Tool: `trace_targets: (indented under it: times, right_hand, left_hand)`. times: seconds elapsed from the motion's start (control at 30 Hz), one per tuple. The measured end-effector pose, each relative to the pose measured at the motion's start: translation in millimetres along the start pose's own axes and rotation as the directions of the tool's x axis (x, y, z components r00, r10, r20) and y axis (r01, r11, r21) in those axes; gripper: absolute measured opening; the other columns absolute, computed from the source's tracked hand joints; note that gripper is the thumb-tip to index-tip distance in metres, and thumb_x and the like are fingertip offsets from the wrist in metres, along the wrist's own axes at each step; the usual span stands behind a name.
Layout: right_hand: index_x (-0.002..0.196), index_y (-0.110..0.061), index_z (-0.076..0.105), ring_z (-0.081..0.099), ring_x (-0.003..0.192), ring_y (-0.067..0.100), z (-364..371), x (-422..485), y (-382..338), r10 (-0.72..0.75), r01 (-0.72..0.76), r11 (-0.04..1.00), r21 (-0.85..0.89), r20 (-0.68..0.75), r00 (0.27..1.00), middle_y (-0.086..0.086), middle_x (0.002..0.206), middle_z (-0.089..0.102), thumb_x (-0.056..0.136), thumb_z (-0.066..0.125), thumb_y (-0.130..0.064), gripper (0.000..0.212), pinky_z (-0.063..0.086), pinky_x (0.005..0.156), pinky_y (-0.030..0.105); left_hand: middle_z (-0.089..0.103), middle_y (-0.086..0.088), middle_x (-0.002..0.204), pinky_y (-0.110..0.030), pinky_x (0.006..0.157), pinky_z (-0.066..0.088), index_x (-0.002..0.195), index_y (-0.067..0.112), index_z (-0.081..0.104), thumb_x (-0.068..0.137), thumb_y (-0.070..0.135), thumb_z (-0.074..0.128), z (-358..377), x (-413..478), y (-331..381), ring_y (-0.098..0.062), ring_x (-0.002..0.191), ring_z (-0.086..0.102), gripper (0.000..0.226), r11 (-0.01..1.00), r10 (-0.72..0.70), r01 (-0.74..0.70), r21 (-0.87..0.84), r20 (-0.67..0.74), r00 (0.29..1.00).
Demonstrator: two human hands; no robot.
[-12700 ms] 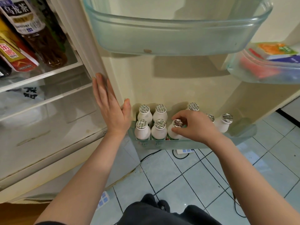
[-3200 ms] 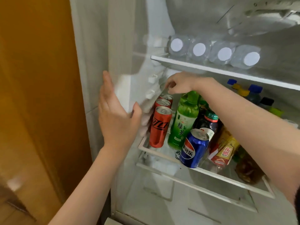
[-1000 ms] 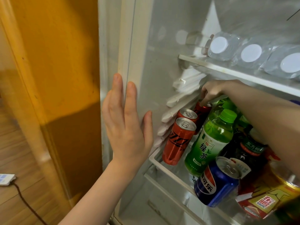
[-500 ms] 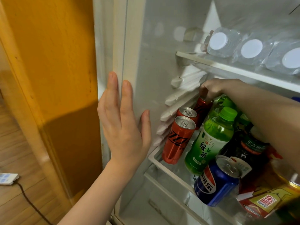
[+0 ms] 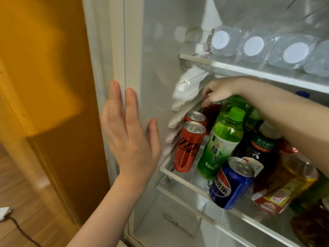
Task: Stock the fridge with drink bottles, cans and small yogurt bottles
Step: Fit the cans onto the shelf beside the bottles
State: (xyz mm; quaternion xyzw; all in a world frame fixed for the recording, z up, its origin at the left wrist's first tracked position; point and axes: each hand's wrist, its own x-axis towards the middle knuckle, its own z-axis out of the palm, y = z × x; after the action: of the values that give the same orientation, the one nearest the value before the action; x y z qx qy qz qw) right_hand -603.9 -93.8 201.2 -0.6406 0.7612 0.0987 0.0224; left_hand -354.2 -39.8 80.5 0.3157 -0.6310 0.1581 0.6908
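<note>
While left hand [image 5: 128, 139] lies flat, fingers straight, on fridge frame [image 5: 117, 50], probably as a brace, right hand [image 5: 216, 92] grips rear red can [image 5: 211, 114] by its top. Can sits back-left on shelf [image 5: 166, 171], behind front red cans [image 5: 189, 145]; likely packing the row along the wall.

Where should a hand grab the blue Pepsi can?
Around the mid side wall of the blue Pepsi can, coming from the fridge's open front: it stands at the shelf edge with that side clear, while the green tea bottle crowds behind it.
</note>
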Motion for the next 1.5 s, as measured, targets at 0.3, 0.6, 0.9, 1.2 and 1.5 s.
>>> trace_targets:
  times: [0.3, 0.6, 0.9, 1.2, 1.5]
  right_hand:
    - [0.105, -0.022, 0.067, 0.069, 0.085, 0.014, 6.7, -23.7, -32.6, 0.059, -0.068, 0.997, 0.040, 0.201, 0.978, -0.004, 0.095, 0.072, 0.074, 0.052, -0.072, 0.061, 0.051, 0.091, 0.036]
    - [0.092, -0.012, 0.065, 0.071, 0.068, 0.015, 13.7, -10.3, -46.0, 0.104, -0.118, 0.990, 0.080, 0.168, 0.980, 0.006, 0.085, 0.073, 0.070, 0.069, -0.051, 0.044, 0.053, 0.059, 0.024]
    - [0.090, -0.008, 0.070, 0.063, 0.065, 0.020, -5.4, -0.7, -21.9, 0.098, -0.100, 0.995, 0.008, 0.111, 0.989, 0.009, 0.082, 0.071, 0.071, 0.074, -0.041, 0.038, 0.048, 0.059, 0.027]
    - [0.111, -0.011, 0.066, 0.060, 0.083, 0.019, -6.3, 8.7, -4.8, 0.090, -0.091, 0.996, 0.004, 0.095, 0.991, 0.004, 0.097, 0.064, 0.077, 0.073, -0.023, 0.036, 0.046, 0.058, 0.022]
    - [0.100, -0.006, 0.070, 0.065, 0.080, 0.025, -0.7, 17.9, 2.2, 0.135, -0.137, 0.990, 0.013, 0.109, 0.985, 0.013, 0.096, 0.070, 0.080, 0.069, -0.038, 0.037, 0.049, 0.064, 0.027]
  left_hand:
    - [0.028, -0.032, 0.140, -0.037, 0.112, 0.026, 0.134, -0.002, 0.031, 0.085, 0.006, 0.064, -1.4, -0.9, -0.4, -0.034, 0.133, 0.030, 0.060, 0.999, -0.008, 0.008, -0.033, 0.009, 1.000]
    - [0.023, -0.026, 0.140, -0.034, 0.112, 0.024, 0.134, 0.000, 0.030, 0.085, 0.004, 0.064, -5.1, 0.2, 1.0, -0.035, 0.132, 0.030, 0.060, 0.998, -0.024, 0.026, -0.059, 0.036, 0.999]
    - [0.024, -0.020, 0.143, -0.037, 0.111, 0.027, 0.134, 0.001, 0.030, 0.086, 0.006, 0.063, -3.3, -0.6, -1.6, -0.030, 0.134, 0.028, 0.058, 0.998, -0.026, 0.028, -0.064, 0.038, 0.999]
    - [0.024, -0.022, 0.144, -0.037, 0.111, 0.027, 0.134, 0.001, 0.029, 0.089, 0.009, 0.060, -1.5, -1.1, -1.2, -0.038, 0.128, 0.033, 0.055, 1.000, -0.018, 0.019, -0.004, 0.061, 0.998]
    - [0.024, -0.024, 0.141, -0.038, 0.112, 0.026, 0.134, -0.001, 0.030, 0.088, 0.009, 0.059, 0.5, -1.5, -2.1, -0.038, 0.130, 0.032, 0.055, 1.000, -0.003, 0.002, 0.007, 0.038, 0.999]
